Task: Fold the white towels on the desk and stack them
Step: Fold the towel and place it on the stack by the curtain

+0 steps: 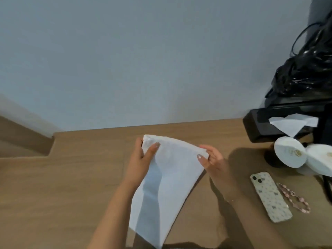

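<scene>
A white towel (167, 186) lies lengthwise on the wooden desk (71, 177), folded into a long strip that runs from the middle of the desk toward me. My left hand (142, 159) pinches its far left corner, thumb on top. My right hand (212, 160) grips the far right corner the same way. The far edge of the towel looks lifted slightly off the desk. No other towel or stack is in view.
To the right lie a phone in a patterned case (271, 196) and a pink bead chain (294, 198). Behind them stand two white rolls (291, 153), a black tissue box (280, 123) and a black plastic bag (305, 72). A grey wall rises behind the desk.
</scene>
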Tool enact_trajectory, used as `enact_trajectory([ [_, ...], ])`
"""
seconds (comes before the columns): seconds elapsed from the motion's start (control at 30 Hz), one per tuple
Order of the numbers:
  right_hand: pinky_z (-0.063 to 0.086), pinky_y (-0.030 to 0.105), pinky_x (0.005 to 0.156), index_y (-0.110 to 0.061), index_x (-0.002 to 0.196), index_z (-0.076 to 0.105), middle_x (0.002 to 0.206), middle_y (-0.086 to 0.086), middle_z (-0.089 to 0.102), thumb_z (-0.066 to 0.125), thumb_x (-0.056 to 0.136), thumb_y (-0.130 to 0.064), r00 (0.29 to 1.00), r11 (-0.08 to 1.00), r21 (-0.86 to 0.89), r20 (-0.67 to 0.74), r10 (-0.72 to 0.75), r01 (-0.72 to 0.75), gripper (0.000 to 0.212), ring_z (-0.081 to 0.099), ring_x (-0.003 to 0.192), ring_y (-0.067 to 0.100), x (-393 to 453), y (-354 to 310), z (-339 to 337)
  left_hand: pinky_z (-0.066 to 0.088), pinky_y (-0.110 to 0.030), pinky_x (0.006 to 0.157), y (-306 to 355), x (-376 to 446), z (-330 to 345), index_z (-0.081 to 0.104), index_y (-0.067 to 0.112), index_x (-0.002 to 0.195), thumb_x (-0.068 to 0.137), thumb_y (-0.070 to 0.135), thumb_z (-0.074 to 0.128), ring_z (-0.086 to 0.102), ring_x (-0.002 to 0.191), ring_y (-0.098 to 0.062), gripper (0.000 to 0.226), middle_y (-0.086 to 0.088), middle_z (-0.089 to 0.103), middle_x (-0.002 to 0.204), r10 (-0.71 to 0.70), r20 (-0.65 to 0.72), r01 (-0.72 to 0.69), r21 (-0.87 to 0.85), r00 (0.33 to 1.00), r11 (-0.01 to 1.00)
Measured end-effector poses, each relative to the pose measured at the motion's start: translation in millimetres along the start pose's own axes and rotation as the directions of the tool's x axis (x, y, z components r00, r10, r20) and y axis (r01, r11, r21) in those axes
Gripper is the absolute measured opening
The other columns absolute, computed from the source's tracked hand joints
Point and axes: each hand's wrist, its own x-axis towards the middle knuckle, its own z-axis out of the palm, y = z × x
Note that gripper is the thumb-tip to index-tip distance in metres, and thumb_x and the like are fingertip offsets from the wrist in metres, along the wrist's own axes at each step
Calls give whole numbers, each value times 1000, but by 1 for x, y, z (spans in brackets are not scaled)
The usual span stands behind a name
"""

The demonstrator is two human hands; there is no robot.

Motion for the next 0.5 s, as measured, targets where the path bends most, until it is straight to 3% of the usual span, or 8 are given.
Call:
enact_trajectory([
  [0.07, 54, 23, 85, -50, 116, 57, 108, -15, 68, 71, 86, -27, 999, 999, 3, 11, -48, 48, 40, 67, 101, 8, 2, -20, 32, 47, -12, 68, 8, -13, -41, 54, 25, 104, 96, 36, 59, 62, 85, 2, 15, 19, 63, 91, 40, -67, -45, -75, 997, 996],
  [0.13, 55, 27, 86, -44, 118, 54, 106, -7, 70, 75, 81, -26, 993, 993, 10, 0, -120, 120, 46, 68, 98, 12, 1, -41, 71, 46, -9, 70, 10, -27, -84, 53, 28, 107, 94, 41, 58, 63, 90, 4, 18, 21, 64, 94, 79, -118, -91, -104, 990, 990],
  [0.23, 54, 36, 83, -35, 103, 59, 97, 3, 71, 78, 71, -29, 979, 974, 107, -8, -201, 201, 38, 65, 90, 20, 1, -73, 135, 46, -7, 73, 9, -48, -150, 52, 30, 112, 90, 47, 56, 62, 96, 6, 29, 24, 64, 100, 131, -218, -164, -139, 967, 977],
  [0.37, 52, 18, 73, -35, 90, 62, 90, -2, 68, 83, 70, -39, 952, 945, 143, 48, -303, 294, 29, 65, 86, 12, 3, -108, 214, 48, -20, 86, 6, -71, -231, 48, 29, 117, 92, 49, 55, 60, 104, 3, 33, 27, 61, 103, 172, -369, -246, -164, 913, 955],
  [0.5, 50, 17, 76, -34, 89, 62, 91, -1, 65, 80, 74, -37, 923, 933, 166, 171, -345, 318, 24, 63, 88, 12, -2, -135, 281, 51, -28, 85, 7, -99, -286, 35, 45, 108, 88, 56, 58, 59, 96, 8, 33, 24, 56, 103, 156, -537, -272, -142, 829, 952],
])
